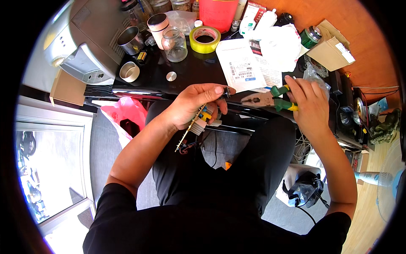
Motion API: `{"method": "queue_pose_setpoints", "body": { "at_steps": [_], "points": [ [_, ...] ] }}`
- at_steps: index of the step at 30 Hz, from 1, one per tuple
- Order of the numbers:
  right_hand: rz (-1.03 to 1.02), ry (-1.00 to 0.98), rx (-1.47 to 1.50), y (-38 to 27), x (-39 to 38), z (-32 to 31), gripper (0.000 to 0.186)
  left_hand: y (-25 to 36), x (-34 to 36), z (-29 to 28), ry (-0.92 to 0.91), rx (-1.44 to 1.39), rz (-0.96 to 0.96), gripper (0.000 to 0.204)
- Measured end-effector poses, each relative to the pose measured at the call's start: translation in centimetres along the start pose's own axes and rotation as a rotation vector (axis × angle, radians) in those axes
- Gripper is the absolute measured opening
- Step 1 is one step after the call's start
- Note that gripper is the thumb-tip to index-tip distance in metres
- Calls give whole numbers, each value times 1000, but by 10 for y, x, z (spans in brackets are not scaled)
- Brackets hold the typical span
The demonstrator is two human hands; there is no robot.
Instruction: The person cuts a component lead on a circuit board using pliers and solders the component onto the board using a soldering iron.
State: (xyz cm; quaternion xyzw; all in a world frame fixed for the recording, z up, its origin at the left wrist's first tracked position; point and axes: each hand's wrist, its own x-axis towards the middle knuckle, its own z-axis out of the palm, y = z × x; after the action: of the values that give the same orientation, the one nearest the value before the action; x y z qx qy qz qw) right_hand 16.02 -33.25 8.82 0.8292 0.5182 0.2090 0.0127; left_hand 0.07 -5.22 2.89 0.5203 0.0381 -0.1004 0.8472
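My left hand [196,103] is closed around a circuit board [189,131], which I hold on edge above my lap. A yellow part and a pale finned block [198,127] show on the board's right face. A small dark piece [227,92] sticks out by my left thumb and forefinger. In my right hand [311,101] are combination pliers [275,100] with green and yellow handles. Their rusty jaws [256,100] point left toward the board and stand apart from it. Thin dark and reddish wires [185,148] hang beneath the board; their far ends are hidden.
Along the black table [156,78] stand a glass jar [174,44], yellow tape roll [205,39], metal cup [129,72] and white packet [240,64]. A pink bag [122,116] is at the left. A bag with black cables [302,188] lies on the floor to the right, near a fan [391,180].
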Motion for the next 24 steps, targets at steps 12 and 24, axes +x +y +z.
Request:
{"method": "queue_pose_setpoints", "body": {
  "at_steps": [12, 24],
  "points": [
    [-12, 50, 32, -11, 12, 8, 67, -4, -1, 0, -5, -22, -16, 43],
    [1, 103, 17, -10, 20, 11, 50, -4, 0, -1, 9, -44, -18, 42]
  ]
}}
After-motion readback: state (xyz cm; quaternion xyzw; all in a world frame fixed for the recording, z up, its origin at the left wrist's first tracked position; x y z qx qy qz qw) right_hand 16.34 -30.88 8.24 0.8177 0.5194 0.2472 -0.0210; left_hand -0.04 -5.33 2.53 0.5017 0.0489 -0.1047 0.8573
